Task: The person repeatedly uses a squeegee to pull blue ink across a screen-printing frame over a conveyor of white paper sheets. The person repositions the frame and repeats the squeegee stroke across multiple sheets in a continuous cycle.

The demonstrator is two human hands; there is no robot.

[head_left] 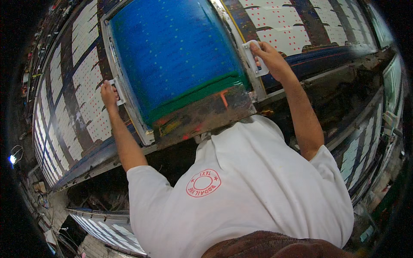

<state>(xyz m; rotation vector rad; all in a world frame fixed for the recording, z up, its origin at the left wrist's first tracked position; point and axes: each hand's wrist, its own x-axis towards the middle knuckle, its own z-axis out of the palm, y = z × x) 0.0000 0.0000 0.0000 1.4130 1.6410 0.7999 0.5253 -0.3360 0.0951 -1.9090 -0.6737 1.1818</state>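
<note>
A screen printing frame (113, 53) with blue mesh (172, 51) lies across the long table in front of me. My left hand (109, 95) is closed around a white handle (120, 92) on the frame's left side. On the right side, my right hand (272, 59) grips a second white handle (262, 69), its fingers curled through the opening. Green ink (200, 91) forms a band along the near end of the mesh. Nearest my body, a stained dark board (202, 112) covers the frame's near end.
White printed panels with red dots (92, 92) lie in rows on the table to the left. More dotted panels (279, 28) continue to the right. Other long tables with pale panels stand behind me, at lower left (107, 230) and right (355, 157). A bright lamp (12, 159) shines at far left.
</note>
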